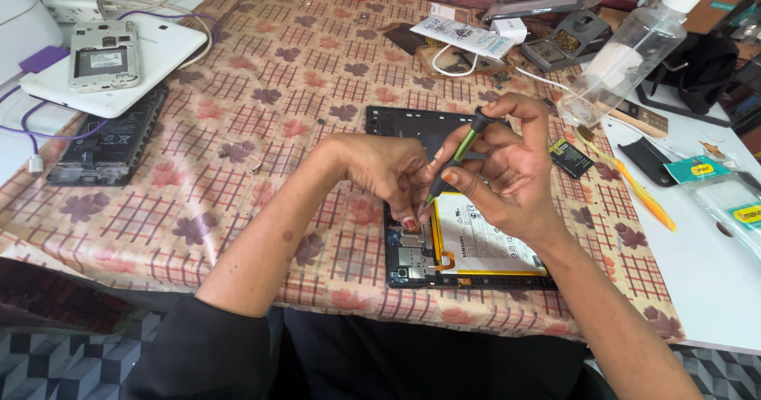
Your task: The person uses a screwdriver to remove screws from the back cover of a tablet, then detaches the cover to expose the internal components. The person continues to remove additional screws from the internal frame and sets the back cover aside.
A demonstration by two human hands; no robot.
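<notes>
Left hand [388, 174], fingers curled, presses fingertips on the opened tablet [412, 261] lying mid-surface, back cover already off, battery [483, 241] and board exposed. Right hand [507, 170] pinches a green-handled screwdriver [456, 158], tip down beside the battery's left edge; battery apparently still seated.

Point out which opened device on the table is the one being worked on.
The black tablet under both hands, its pale battery exposed; the others lie untouched at far left.
</notes>
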